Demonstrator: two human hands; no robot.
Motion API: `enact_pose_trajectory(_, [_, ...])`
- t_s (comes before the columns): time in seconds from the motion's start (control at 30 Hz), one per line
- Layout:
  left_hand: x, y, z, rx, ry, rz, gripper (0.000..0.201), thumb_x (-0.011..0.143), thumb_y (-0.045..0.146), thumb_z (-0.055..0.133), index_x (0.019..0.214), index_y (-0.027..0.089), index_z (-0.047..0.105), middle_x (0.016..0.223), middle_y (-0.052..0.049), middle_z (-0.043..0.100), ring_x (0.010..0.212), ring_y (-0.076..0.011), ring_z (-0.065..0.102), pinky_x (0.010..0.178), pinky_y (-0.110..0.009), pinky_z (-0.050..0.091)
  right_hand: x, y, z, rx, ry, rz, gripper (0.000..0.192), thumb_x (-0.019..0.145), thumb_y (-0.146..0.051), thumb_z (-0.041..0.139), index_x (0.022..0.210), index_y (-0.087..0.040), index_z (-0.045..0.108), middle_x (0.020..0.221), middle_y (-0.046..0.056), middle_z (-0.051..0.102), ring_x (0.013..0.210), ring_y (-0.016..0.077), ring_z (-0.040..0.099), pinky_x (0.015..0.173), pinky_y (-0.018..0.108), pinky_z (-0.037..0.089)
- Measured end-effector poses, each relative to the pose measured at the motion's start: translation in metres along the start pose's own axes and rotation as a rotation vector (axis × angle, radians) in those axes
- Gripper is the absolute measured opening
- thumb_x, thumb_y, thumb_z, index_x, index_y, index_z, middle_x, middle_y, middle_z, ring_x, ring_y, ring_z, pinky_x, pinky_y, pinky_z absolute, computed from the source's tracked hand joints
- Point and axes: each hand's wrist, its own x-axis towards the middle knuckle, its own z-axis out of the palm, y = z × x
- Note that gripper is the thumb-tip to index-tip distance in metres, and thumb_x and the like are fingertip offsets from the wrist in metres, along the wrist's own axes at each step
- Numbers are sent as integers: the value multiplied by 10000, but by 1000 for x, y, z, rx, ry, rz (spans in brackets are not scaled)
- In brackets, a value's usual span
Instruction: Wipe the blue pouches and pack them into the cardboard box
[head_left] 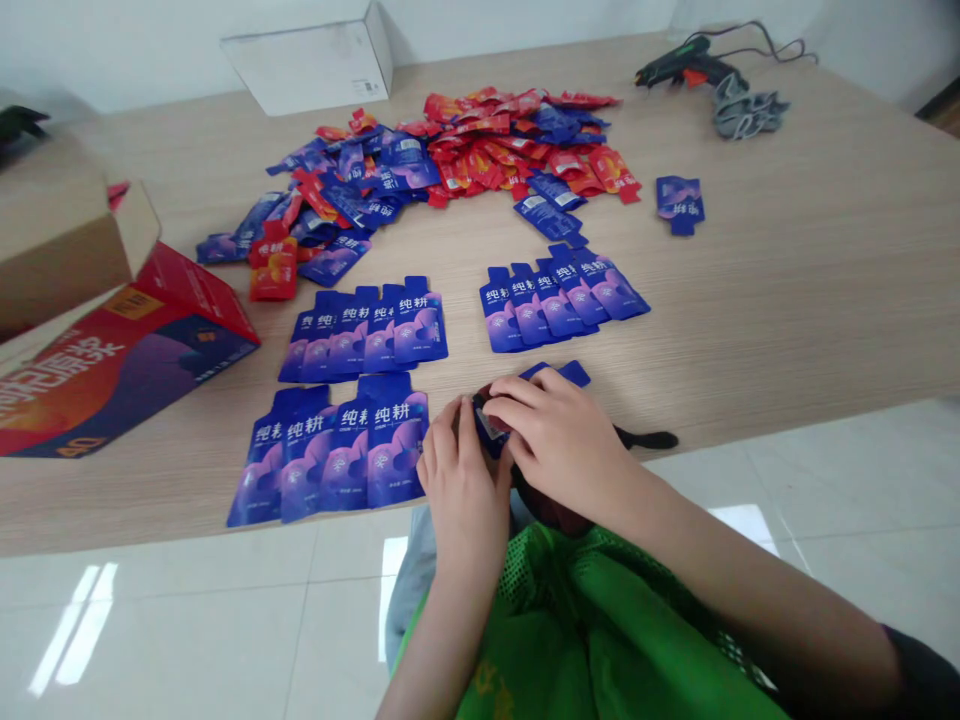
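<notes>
So there's this big messy pile of red and blue pouches [480, 165] on the table [750, 280], and I'm placing everything by that. Both hands are well in front of it, on the person's side, near the table edge. Left hand [459, 455] and right hand [559, 420] are close together over a small dark item with a pale patch [491, 428], fingers bent around it. Can't tell if either one is really clamped on, since the fingers cover most of it. A maroon thing [551, 505] shows below the right hand, also in front of the pile, mostly hidden.

More blue pouches lie face up between the pile and the person: an overlapping row of five [420, 325] front-left, a nearer row of four or more [397, 440], and a fan of five [615, 285] front-right. A lone blue pouch [680, 202] sits right of the pile, logo upside down. The red-and-blue carton [135, 360] is open, left of the pile. White box [311, 65] behind-left of it, glue gun [694, 65] behind-right.
</notes>
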Motion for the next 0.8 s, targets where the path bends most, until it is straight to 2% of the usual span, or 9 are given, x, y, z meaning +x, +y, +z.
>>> enact_pose_trajectory(0.1, [2, -2, -1, 11, 16, 27, 523, 907, 359, 648, 1371, 141, 543, 1340, -171, 587, 1228, -342, 545, 959, -488, 465, -8, 22, -4, -6, -11, 105, 306, 843, -68, 526, 1033, -198, 728, 1224, 37, 683, 984, 273, 564, 860, 447, 509])
enact_pose_trajectory(0.17, [3, -2, -2, 17, 26, 40, 511, 889, 394, 676, 1323, 138, 590, 1293, -158, 618, 1177, -341, 561, 938, -493, 474, -15, 38, -13, -23, 12, 200, 290, 835, -64, 535, 1013, -192, 725, 1204, 42, 693, 1003, 272, 587, 874, 448, 511])
enact_pose_trajectory(0.23, [4, -1, -3, 25, 26, 32, 506, 882, 397, 685, 1308, 134, 607, 1274, -154, 628, 1145, -339, 563, 921, -496, 479, -18, 46, -20, -39, 39, 234, 287, 828, -64, 544, 1026, -180, 715, 1182, 56, 701, 1018, 278, 602, 888, 458, 512])
enact_pose_trajectory(0.3, [5, 0, -4, 30, 22, 16, 513, 880, 389, 687, 1321, 141, 602, 1277, -152, 624, 1143, -340, 555, 916, -496, 477, -17, 40, -24, -32, 77, 192, 313, 825, -60, 545, 1062, -186, 705, 1183, 58, 701, 1025, 279, 604, 898, 464, 511])
enact_pose_trajectory(0.37, [5, 0, -5, 15, 11, 3, 526, 875, 378, 690, 1342, 157, 589, 1289, -147, 615, 1158, -340, 547, 922, -494, 471, -11, 25, -21, -4, 71, 95, 327, 833, -57, 541, 1077, -205, 702, 1206, 56, 692, 1035, 276, 595, 901, 459, 509])
enact_pose_trajectory(0.5, [5, -2, -6, -28, -34, -8, 496, 861, 289, 689, 1332, 166, 594, 1309, -143, 596, 1166, -332, 548, 924, -481, 466, 3, -2, -9, 36, -115, -116, 273, 857, -69, 529, 1023, -188, 711, 1175, 63, 695, 1021, 274, 562, 893, 455, 501])
enact_pose_trajectory(0.57, [6, -3, -6, -30, -25, -9, 496, 841, 280, 707, 1311, 159, 606, 1290, -141, 607, 1151, -332, 554, 922, -481, 467, 3, 2, -7, 46, -147, -109, 257, 845, -65, 536, 994, -185, 708, 1142, 61, 700, 1020, 271, 555, 885, 448, 499])
enact_pose_trajectory(0.73, [8, -4, -7, -17, -6, 15, 548, 802, 376, 768, 1280, 151, 624, 1250, -138, 628, 1114, -332, 558, 902, -469, 486, -12, 43, -21, 10, -67, 67, 255, 803, -33, 547, 936, -199, 687, 1104, 46, 702, 1009, 251, 579, 885, 423, 493])
enact_pose_trajectory(0.8, [7, -4, -8, 9, -27, 22, 562, 815, 384, 754, 1301, 144, 609, 1270, -142, 618, 1119, -335, 552, 903, -473, 487, -16, 49, -26, -34, -43, 99, 264, 809, -34, 539, 955, -198, 687, 1108, 44, 704, 999, 256, 583, 884, 429, 491])
